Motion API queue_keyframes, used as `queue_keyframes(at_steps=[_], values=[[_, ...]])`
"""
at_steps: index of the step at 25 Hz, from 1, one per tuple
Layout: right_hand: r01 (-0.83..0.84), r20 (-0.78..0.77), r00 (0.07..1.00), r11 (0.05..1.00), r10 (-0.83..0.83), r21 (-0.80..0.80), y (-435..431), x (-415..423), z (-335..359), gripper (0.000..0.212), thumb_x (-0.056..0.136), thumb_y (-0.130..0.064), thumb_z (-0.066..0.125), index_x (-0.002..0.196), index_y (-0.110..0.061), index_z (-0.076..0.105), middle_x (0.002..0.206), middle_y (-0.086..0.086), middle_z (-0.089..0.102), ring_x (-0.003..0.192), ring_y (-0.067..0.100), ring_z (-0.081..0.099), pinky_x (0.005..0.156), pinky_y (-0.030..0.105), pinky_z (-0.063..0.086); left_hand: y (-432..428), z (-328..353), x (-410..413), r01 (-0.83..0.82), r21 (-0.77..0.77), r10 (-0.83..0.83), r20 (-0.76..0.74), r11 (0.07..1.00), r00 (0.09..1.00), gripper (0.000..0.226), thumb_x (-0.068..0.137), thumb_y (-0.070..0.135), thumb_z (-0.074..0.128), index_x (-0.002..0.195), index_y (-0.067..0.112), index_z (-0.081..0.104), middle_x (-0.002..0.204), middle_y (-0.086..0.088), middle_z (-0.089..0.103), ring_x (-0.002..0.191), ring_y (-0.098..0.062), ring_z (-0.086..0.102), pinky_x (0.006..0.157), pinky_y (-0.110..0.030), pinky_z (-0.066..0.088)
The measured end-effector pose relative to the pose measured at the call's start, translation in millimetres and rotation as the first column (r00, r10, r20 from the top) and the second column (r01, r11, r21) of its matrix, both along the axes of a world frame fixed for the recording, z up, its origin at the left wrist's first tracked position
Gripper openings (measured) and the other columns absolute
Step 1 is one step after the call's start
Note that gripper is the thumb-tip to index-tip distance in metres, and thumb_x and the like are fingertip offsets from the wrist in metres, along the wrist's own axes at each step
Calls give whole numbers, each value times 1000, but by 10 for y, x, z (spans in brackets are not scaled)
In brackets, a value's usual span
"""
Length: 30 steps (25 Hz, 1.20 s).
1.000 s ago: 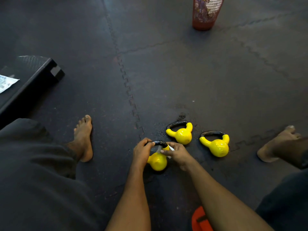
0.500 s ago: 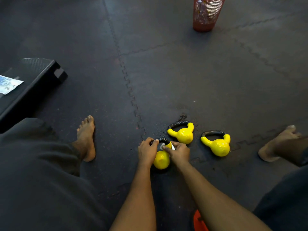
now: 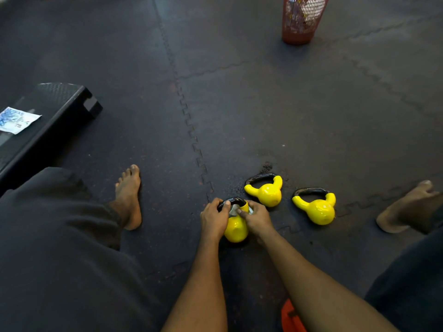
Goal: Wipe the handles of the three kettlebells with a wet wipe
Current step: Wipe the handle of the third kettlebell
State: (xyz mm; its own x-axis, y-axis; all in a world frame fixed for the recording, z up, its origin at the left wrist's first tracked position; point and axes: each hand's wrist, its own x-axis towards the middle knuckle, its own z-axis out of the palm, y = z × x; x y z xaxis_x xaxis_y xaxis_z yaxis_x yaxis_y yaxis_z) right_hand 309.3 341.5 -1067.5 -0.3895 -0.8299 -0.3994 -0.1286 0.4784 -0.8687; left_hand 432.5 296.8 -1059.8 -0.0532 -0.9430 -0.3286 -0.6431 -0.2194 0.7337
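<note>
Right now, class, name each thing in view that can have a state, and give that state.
near kettlebell, on the mat, held by both hands
left hand, grips its black handle
wet wipe, bunched against that handle
right hand, pinches the wet wipe
middle kettlebell, on the mat, untouched
far-right kettlebell, on the mat, untouched
red mesh bin, upright, partly filled

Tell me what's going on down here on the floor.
A person sits barefoot on the rubber floor mat, cleaning kettlebells. The left hand grips the black handle of the nearest yellow kettlebell, steadying it, while the right hand pinches a wet wipe against that handle. The second kettlebell and the third kettlebell stand on the mat to the right, with no hand on them.
</note>
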Motion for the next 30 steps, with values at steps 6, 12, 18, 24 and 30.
queue_keyframes(at_steps=[6,12,18,24,30], values=[[340,-253,911,941,-325,13,99,158,44,35,70,-34,83,94,-10,74,86,7,74,84,24,67,69,23,42,-4,48,-58,46,-25,-45,51,999,998,23,93,40,52,98,21,63,106,-8,63,104,-28,54,93,-41,46],[286,-191,939,958,-286,-25,125,204,29,27,81,-22,75,105,-14,68,102,8,71,98,26,64,77,29,45,25,99,-95,63,-31,-61,72,998,996,25,94,39,52,103,18,63,109,-9,62,107,-28,53,96,-42,44],[244,-254,941,969,-224,48,-9,133,23,37,81,-22,75,115,-8,68,110,13,71,105,28,64,85,29,46,30,111,-73,67,-24,-66,64,997,996,25,96,33,50,109,16,62,113,-12,61,109,-30,53,94,-40,44],[448,-328,850,893,-413,37,113,170,-15,31,75,-35,78,90,-9,69,89,15,72,86,34,66,72,34,49,14,156,-163,150,-28,-148,74,988,986,32,97,20,46,126,13,58,123,-14,58,114,-32,51,99,-40,41],[238,-319,918,971,-237,-36,408,589,-168,57,97,-24,50,150,-15,31,142,15,50,129,31,50,104,37,44,-12,160,-156,194,-52,-192,44,980,980,37,98,10,42,131,15,57,131,-11,55,121,-30,48,105,-38,38]])
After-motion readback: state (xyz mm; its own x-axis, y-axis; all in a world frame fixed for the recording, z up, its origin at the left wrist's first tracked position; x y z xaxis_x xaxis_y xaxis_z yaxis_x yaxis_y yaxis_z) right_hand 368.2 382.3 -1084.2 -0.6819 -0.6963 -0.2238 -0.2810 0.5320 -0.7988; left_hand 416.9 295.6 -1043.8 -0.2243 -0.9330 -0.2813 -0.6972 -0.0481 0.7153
